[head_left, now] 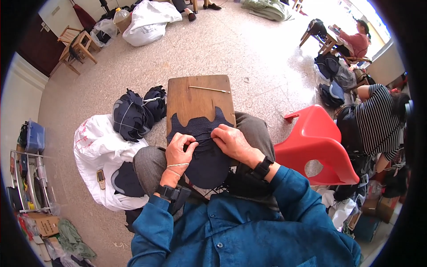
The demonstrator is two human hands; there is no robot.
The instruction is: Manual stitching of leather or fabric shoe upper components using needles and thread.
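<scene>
A dark navy fabric piece (207, 171), shaped like a shoe upper with pointed tabs, lies over the near end of a small wooden bench (200, 95) and my lap. Thin dark cords run across its middle, between my hands. At its left side my left hand (179, 151) is closed, thumb and fingertips pinched together; whatever they pinch is too small to make out. My right hand (233, 141) is closed too, its fingertips pinching the fabric piece by the cords. A thin stick-like tool (209, 89) lies on the bench's far part.
Tied bundles of dark pieces (129, 113) sit left of the bench, beside a white sack (100, 151) bearing a phone (101, 179). A red plastic chair (318, 138) stands close on my right, with a person in stripes (378, 120) beyond. Another person (356, 42) sits farther back.
</scene>
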